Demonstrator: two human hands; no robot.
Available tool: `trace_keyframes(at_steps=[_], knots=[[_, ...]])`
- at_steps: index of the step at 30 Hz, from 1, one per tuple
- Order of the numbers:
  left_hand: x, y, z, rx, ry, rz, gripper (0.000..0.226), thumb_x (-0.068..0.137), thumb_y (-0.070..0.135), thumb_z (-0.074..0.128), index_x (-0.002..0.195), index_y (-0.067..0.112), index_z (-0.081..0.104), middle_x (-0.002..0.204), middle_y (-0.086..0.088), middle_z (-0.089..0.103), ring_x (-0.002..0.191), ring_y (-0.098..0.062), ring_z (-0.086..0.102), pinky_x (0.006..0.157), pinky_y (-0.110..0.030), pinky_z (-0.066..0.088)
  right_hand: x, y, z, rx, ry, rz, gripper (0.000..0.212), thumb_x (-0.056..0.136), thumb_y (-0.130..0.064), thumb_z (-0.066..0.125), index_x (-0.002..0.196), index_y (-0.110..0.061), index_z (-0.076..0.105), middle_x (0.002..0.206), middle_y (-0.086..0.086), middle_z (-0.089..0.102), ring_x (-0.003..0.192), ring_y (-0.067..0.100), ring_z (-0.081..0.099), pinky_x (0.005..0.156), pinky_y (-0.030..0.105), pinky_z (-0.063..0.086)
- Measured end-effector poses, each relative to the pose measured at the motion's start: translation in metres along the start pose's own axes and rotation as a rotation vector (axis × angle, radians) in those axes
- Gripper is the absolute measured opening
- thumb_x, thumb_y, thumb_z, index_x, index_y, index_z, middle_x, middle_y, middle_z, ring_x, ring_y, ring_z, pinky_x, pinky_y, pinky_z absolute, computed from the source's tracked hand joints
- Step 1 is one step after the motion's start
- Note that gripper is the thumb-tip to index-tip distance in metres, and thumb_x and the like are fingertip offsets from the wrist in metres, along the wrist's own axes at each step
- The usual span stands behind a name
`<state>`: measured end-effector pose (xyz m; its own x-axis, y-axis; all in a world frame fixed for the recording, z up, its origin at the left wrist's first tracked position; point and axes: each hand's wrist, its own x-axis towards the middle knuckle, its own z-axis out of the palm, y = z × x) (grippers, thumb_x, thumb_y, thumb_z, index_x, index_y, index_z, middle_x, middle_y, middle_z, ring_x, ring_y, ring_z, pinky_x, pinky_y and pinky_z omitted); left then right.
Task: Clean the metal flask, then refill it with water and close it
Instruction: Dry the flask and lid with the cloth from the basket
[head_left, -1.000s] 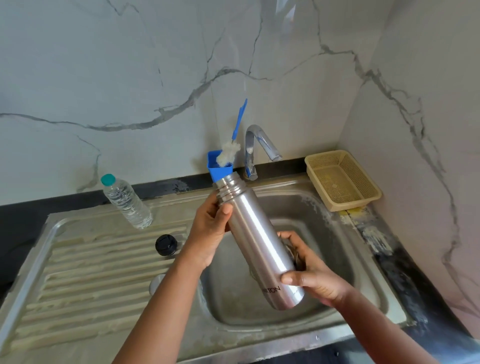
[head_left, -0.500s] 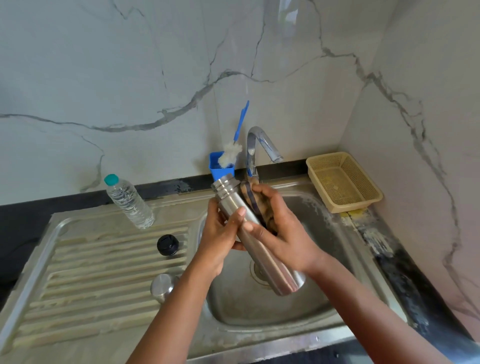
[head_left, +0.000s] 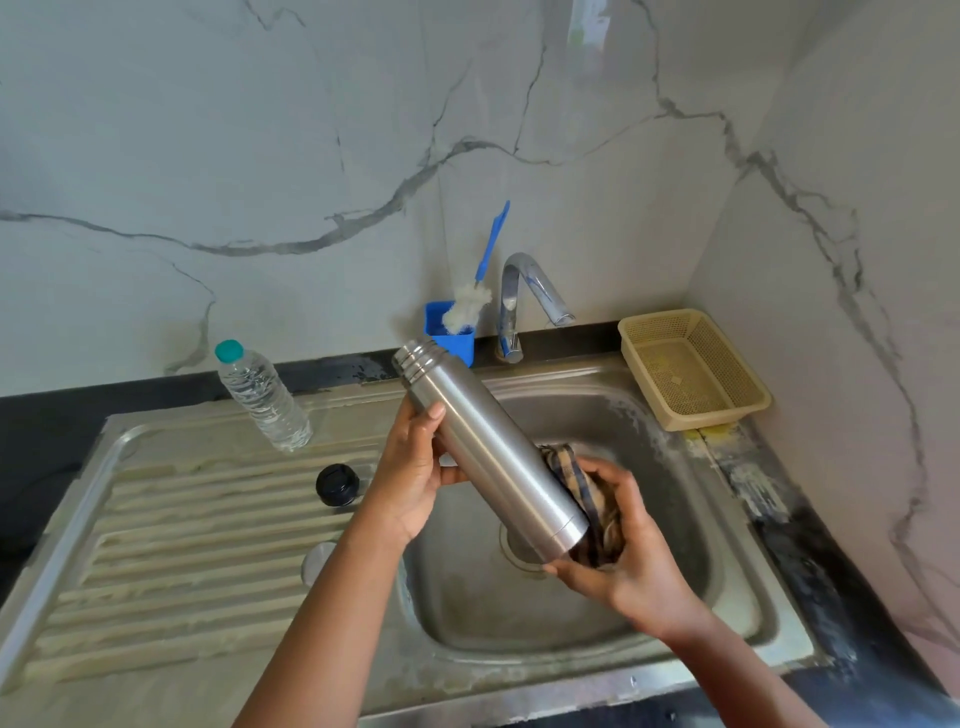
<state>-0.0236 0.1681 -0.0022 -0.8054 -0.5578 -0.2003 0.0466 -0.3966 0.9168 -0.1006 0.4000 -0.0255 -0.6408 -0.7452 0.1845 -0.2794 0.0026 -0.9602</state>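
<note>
The metal flask, uncapped and tilted with its mouth toward the far left, is held over the sink. Its upper body is gripped by the left hand, while a striped cloth is clutched against its base by the right hand. A black cap and a plastic water bottle stand on the drainboard at left.

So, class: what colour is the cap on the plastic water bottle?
Teal green, on the water bottle, seen in the head view.

1 metal flask, 1 plastic bottle, 1 black cap, 1 cloth, 1 brush, 1 tap, 1 basket, 2 hands
</note>
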Motion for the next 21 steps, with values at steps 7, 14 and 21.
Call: trace_keyframes(at_steps=[7, 14, 21], knots=[[0.006, 0.0, 0.006, -0.073, -0.029, -0.034, 0.066, 0.076, 0.046, 0.073, 0.134, 0.028, 0.048, 0.107, 0.002, 0.071, 0.101, -0.018, 0.069, 0.076, -0.045, 0.058, -0.002, 0.004, 0.024, -0.278, 0.251, -0.165, 0.074, 0.069, -0.005, 0.079, 0.123, -0.044, 0.048, 0.126, -0.025, 0.054, 0.113, 0.003, 0.058, 0.091, 0.014, 0.044], [-0.002, -0.013, 0.017, -0.005, 0.114, -0.013, 0.072, 0.056, 0.052, 0.082, 0.116, 0.024, 0.056, 0.106, -0.004, 0.07, 0.094, -0.02, 0.07, 0.071, -0.037, 0.057, 0.006, -0.004, 0.035, -0.349, 0.04, -0.211, 0.091, 0.066, 0.009, 0.07, 0.14, -0.035, 0.04, 0.151, -0.013, 0.034, 0.141, 0.016, 0.034, 0.114, 0.031, 0.031], [0.0, -0.014, 0.006, -0.227, -0.002, -0.136, 0.087, 0.072, 0.06, 0.076, 0.138, 0.008, 0.054, 0.138, -0.023, 0.056, 0.128, -0.036, 0.054, 0.11, -0.052, 0.041, 0.06, -0.053, 0.033, -0.358, -0.422, -0.182, 0.118, 0.065, -0.029, 0.089, 0.155, -0.036, 0.013, 0.162, -0.016, -0.006, 0.15, 0.006, -0.012, 0.123, 0.036, 0.01]])
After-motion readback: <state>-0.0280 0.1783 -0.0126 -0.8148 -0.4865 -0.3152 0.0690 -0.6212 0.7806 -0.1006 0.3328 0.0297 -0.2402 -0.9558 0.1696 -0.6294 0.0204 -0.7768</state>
